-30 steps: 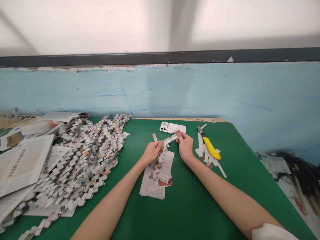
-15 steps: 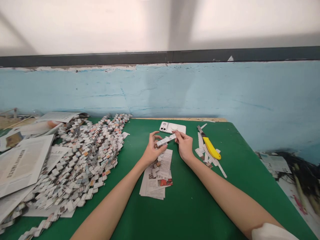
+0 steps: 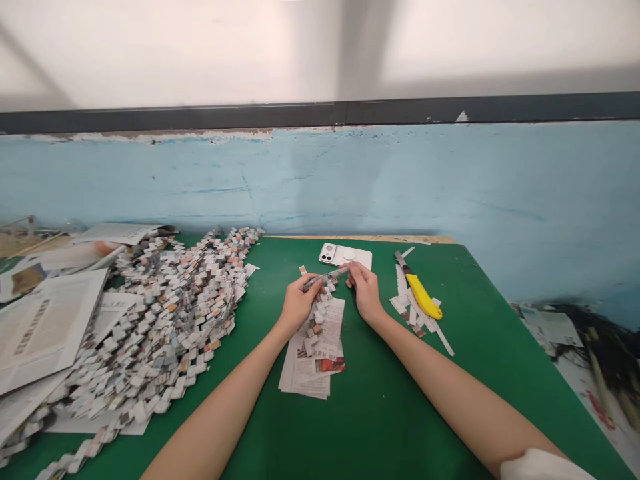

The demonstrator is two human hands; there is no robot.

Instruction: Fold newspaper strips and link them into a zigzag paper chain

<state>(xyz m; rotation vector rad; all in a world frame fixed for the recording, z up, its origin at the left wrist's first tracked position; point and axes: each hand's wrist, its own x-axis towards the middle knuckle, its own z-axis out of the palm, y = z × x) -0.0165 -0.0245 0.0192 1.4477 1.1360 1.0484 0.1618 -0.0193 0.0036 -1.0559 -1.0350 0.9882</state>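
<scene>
Both my hands hold one narrow folded paper strip (image 3: 331, 275) just above the green table (image 3: 390, 413). My left hand (image 3: 297, 303) pinches its left end and my right hand (image 3: 367, 291) pinches its right end. Under my hands lies a small stack of cut printed paper slips (image 3: 316, 353) with a short woven piece of folded paper on top. A white phone (image 3: 346, 255) lies face down just beyond my fingers.
A large heap of woven paper chain (image 3: 160, 320) covers the table's left side, beside newspaper sheets (image 3: 45, 320). A yellow utility knife (image 3: 420, 293) and paper offcuts (image 3: 405, 307) lie right of my right hand. A blue wall stands behind; clutter lies on the floor at right.
The strip was flat and wider between my hands; now it is folded narrower lengthwise. My left fingers opened for a moment, then closed on the strip again.
</scene>
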